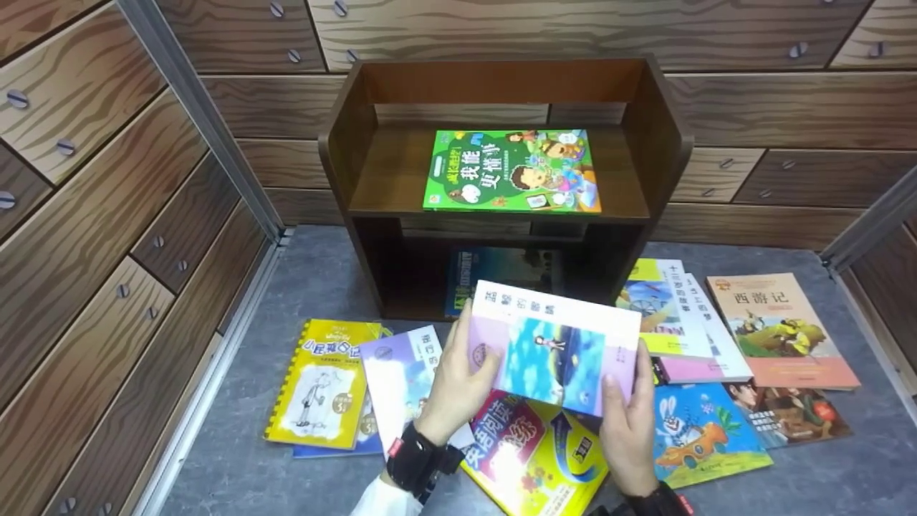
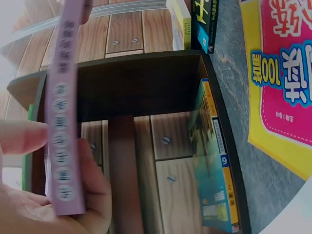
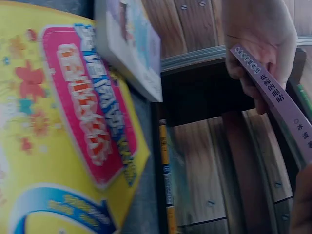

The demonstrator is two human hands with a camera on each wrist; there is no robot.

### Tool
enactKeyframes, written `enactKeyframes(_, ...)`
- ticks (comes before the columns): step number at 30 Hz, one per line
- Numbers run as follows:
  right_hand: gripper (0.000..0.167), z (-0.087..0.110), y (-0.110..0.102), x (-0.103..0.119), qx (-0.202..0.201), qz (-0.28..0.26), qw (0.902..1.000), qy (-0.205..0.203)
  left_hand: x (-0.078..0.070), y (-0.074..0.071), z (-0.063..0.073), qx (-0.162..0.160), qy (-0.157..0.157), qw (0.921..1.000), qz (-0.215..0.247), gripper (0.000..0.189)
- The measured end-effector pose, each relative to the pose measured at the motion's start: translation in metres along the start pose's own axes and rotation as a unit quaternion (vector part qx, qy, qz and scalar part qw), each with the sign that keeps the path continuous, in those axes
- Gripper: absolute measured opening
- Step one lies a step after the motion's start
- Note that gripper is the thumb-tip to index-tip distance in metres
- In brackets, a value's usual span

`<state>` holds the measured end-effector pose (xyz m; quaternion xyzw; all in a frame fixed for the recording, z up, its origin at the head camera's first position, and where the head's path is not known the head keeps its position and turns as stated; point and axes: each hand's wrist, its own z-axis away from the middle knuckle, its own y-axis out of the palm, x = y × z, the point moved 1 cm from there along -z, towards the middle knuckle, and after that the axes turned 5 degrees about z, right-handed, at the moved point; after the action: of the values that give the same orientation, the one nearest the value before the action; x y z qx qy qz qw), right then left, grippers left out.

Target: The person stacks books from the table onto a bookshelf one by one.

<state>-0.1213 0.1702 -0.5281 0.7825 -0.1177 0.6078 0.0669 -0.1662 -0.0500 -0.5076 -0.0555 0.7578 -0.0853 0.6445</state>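
Between my two hands I hold a purple and white book [image 1: 555, 351], its blue picture cover facing up. My left hand [image 1: 458, 376] grips the left end, thumb on the cover and fingers beneath. My right hand [image 1: 629, 423] grips the right end in the same way. The lilac spine [image 2: 63, 112] of the book shows in the left wrist view. Behind it stands a dark brown shelf [image 1: 663, 136]. A green book [image 1: 512, 172] lies flat on its upper board, and a blue-green book [image 2: 212, 161] lies on the lower one, partly hidden in the head view.
On the grey floor under my hands lies a yellow and pink workbook [image 1: 530, 459]. Yellow [image 1: 322, 387] and purple books lie to the left. Several more lie to the right, among them a beige book [image 1: 781, 330] and a blue rabbit book [image 1: 706, 433]. Wood-patterned walls surround the area.
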Motion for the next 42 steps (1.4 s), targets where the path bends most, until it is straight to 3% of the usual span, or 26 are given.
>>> enactKeyframes(5,0.073,-0.006,-0.004,0.016,0.004,-0.007,0.9999,0.01,-0.007,-0.001,0.007,0.012,0.023,0.9996,0.007,0.089)
enactKeyframes(9,0.072,-0.01,-0.008,0.029,0.014,0.024,0.9996,0.001,-0.012,-0.003,0.009,0.008,0.085,0.9963,-0.008,0.095)
enactKeyframes(14,0.074,-0.016,-0.013,0.045,0.041,0.1,0.994,-0.015,-0.02,-0.007,0.01,-0.013,0.162,0.9858,-0.044,0.093)
enactKeyframes(18,0.095,-0.021,-0.014,0.056,0.08,0.14,0.9852,-0.059,-0.029,-0.014,0.009,0.002,0.174,0.9837,-0.045,0.083)
enactKeyframes(22,0.119,-0.031,-0.014,0.066,0.111,0.17,0.9699,-0.135,-0.038,-0.023,0.005,0.022,0.193,0.9807,-0.027,0.088)
enactKeyframes(27,0.126,-0.046,-0.012,0.08,0.127,0.202,0.9524,-0.189,-0.053,-0.034,-0.004,0.041,0.237,0.97,-0.035,0.103)
enactKeyframes(33,0.123,-0.064,-0.009,0.091,0.103,0.223,0.9354,-0.255,-0.07,-0.046,-0.022,0.048,0.286,0.9538,-0.079,0.106)
enactKeyframes(39,0.121,-0.085,-0.004,0.093,0.089,0.193,0.9342,-0.286,-0.079,-0.059,-0.042,0.017,0.308,0.939,-0.152,0.107)
enactKeyframes(42,0.118,-0.094,-0.003,0.096,0.086,0.205,0.933,-0.283,-0.08,-0.064,-0.05,-0.018,0.32,0.924,-0.209,0.105)
